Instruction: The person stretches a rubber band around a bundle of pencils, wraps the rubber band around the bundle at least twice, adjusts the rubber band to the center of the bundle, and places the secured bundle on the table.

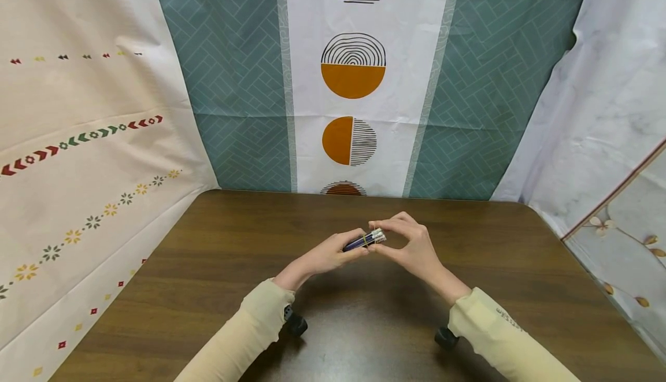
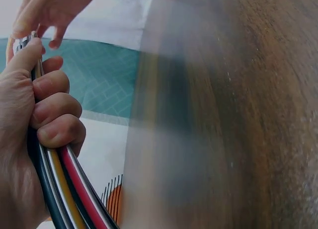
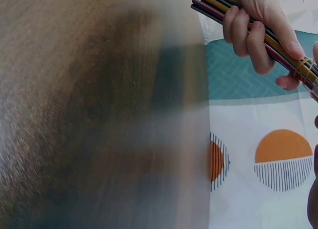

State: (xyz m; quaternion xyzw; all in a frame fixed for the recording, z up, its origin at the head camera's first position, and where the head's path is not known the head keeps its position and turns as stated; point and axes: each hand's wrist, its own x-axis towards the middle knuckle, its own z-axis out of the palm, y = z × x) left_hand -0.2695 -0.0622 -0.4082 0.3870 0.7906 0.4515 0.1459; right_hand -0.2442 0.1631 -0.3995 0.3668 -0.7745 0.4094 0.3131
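My left hand [image 1: 330,253] grips a bundle of several slim pencils [image 3: 271,38], its fingers wrapped round their length. They are black, yellow and dark red with silvery stripes, as the left wrist view shows. A thin yellow rubber band [image 3: 302,68] circles the bundle close to its pale ends, just beyond the left thumb. From the other side, the right hand [image 1: 413,246] reaches in with thumb and index fingertip at opposite sides of the banded part, pinching at the band. Both hands are held over the brown table [image 1: 234,237].
A patterned cloth [image 1: 354,81] with orange half circles hangs behind the table's far edge. On the left is a cream cloth [image 1: 78,110] with small motifs, and on the right a white marbled cloth [image 1: 598,156]. Dark wrist cameras sit under both sleeves.
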